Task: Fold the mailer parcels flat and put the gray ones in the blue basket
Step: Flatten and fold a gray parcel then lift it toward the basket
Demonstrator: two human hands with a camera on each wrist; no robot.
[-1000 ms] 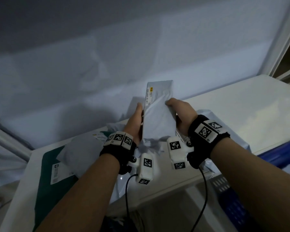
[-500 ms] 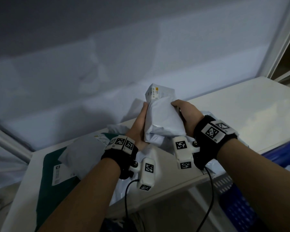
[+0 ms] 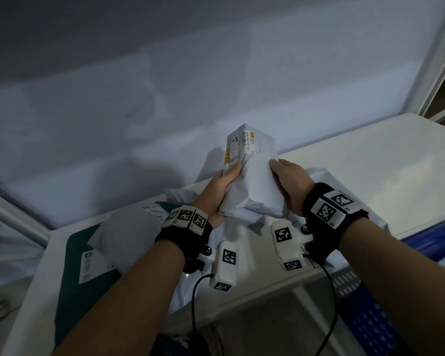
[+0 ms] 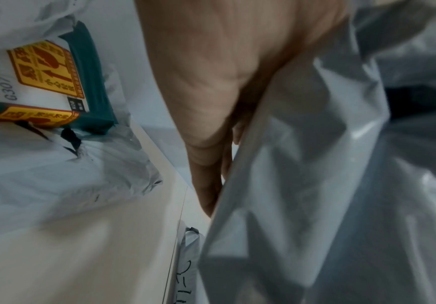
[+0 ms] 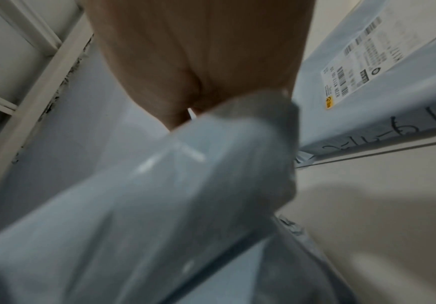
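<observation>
Gray mailer point(image 3: 252, 186) sits gripped between left hand point(image 3: 220, 191) and right hand point(image 3: 290, 186), seemingly folded.

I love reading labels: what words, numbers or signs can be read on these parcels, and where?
"G307": white label on the green mailer, left wrist view.
Orange warning sticker there: characters too blurred to read.
Handwritten marks on the gray mailer on the table: not legible.
Its shipping label: barcodes, print too small.
Label on the held gray mailer: too small.
</observation>
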